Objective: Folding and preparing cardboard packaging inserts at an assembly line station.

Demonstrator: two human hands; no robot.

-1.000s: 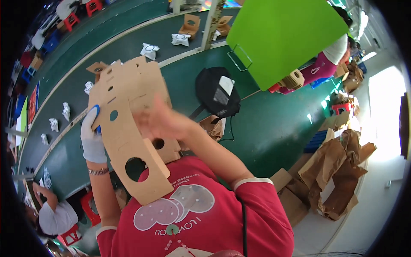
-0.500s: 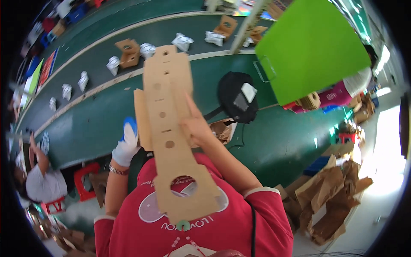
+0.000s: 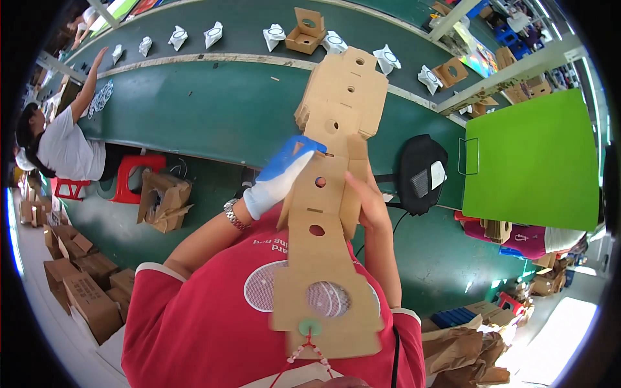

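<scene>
A long brown cardboard box blank (image 3: 315, 249), with round holes and slots along its middle, stretches from my chest toward the bench. My left hand (image 3: 281, 174), in a white and blue glove, lies over its left edge with the fingertips beside a slot. On the opposite edge my bare right hand (image 3: 370, 200) grips a partly raised side flap, thumb against the flap and other fingers mostly hidden behind. Beyond my hands, several flat cardboard blanks (image 3: 309, 97) lie stacked on the green bench, and the far end of the held blank overlaps them.
White wrapped parcels (image 3: 213, 35) and open small boxes (image 3: 306, 32) sit on the conveyor (image 3: 246, 45) beyond the bench. A black backpack (image 3: 420, 173) and a green board (image 3: 530, 161) stand to the right. At left a co-worker (image 3: 71, 142) reaches out, near a red stool (image 3: 137, 178).
My view has swung, so the scene sits differently. My gloved hand has come from beside the blank onto its face. My right hand has shifted to the right flap, which now stands up.
</scene>
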